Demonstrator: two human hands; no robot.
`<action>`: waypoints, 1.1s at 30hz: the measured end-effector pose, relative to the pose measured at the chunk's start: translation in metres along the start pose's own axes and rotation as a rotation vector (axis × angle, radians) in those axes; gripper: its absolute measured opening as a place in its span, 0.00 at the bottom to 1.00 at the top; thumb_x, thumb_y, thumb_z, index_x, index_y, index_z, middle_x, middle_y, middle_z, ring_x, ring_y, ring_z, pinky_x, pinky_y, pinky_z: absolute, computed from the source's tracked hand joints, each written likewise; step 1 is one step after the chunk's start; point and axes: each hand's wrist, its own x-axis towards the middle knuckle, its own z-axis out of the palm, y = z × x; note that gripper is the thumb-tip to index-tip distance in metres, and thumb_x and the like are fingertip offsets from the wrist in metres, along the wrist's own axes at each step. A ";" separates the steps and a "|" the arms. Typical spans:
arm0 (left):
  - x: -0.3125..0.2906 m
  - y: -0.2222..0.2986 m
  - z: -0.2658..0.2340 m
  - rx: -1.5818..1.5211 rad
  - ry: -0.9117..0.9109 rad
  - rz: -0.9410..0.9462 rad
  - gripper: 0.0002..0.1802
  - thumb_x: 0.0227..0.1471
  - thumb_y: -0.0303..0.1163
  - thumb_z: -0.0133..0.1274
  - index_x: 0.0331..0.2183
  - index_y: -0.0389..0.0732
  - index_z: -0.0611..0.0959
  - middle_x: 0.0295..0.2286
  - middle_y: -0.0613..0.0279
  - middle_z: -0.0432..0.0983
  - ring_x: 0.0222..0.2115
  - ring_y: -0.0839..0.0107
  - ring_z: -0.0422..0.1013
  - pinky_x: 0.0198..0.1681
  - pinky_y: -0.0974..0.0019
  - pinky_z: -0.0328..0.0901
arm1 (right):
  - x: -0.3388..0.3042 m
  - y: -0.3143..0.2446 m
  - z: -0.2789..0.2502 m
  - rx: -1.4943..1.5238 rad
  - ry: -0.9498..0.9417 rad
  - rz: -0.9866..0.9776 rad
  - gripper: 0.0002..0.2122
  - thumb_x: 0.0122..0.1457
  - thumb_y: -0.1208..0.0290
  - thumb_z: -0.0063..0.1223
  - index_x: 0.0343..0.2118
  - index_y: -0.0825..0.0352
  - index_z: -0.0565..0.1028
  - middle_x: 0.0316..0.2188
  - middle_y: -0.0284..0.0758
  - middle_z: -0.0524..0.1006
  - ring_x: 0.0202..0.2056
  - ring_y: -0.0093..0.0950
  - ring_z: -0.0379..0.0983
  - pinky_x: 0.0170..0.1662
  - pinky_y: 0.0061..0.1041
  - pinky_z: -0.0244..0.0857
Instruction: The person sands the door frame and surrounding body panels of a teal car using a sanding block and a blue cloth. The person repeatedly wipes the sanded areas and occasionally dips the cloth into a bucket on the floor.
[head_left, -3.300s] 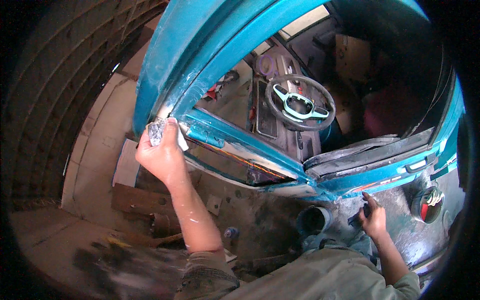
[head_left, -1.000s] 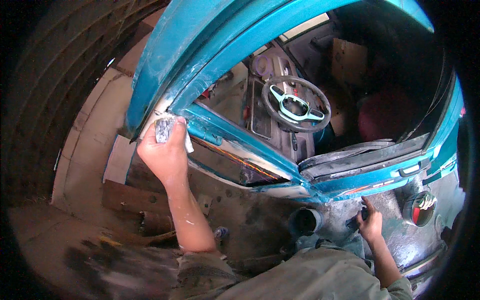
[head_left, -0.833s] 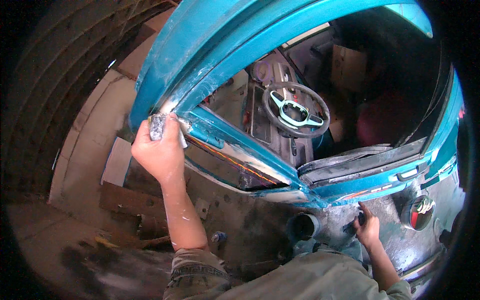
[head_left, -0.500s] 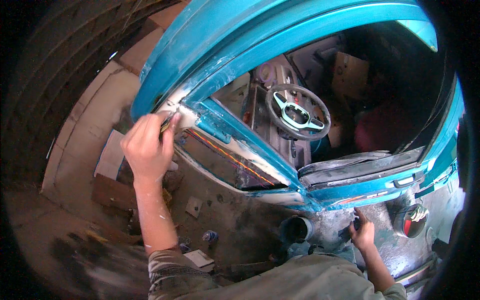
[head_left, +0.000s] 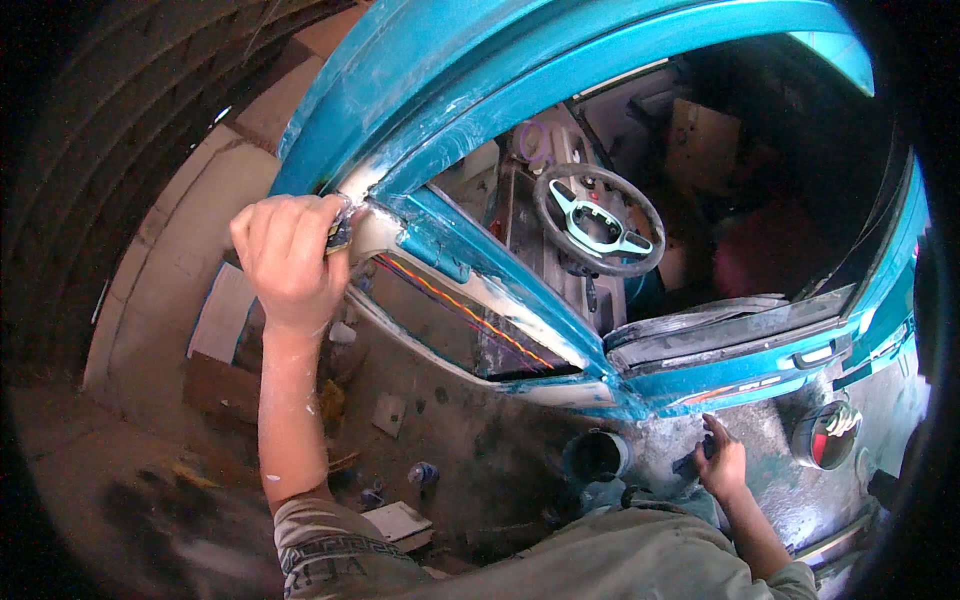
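Observation:
My left hand (head_left: 288, 255) is closed on a small folded piece of sandpaper (head_left: 341, 232), dark with pale marks. It is against the white-filled corner (head_left: 378, 232) of the blue vehicle body (head_left: 440, 130), where the window pillar meets the front panel. Pale dust and filler patches lie along the blue frame there. My right hand (head_left: 724, 466) is low beside the blue door (head_left: 740, 388), fingers bent around something dark that I cannot make out.
Inside the cab is a steering wheel (head_left: 600, 222). Orange and purple wires (head_left: 465, 312) run through the opening below the pillar. Two buckets, one dark (head_left: 596, 456) and one with rags (head_left: 828, 436), stand on the floor near a bottle (head_left: 423, 474). A ribbed shutter (head_left: 110, 130) is at left.
My left hand has shifted slightly left and up along the white corner, turning so more of the sandpaper shows. My right hand stays almost in place. The view has shifted a little.

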 end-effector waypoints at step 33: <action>0.029 -0.003 0.039 -0.035 0.280 0.364 0.08 0.55 0.27 0.63 0.32 0.36 0.78 0.51 0.58 0.79 0.57 0.53 0.73 0.62 0.42 0.66 | -0.013 -0.058 0.085 0.073 -0.004 0.277 0.29 0.54 0.73 0.62 0.62 0.64 0.75 0.41 0.48 0.84 0.40 0.48 0.82 0.46 0.44 0.76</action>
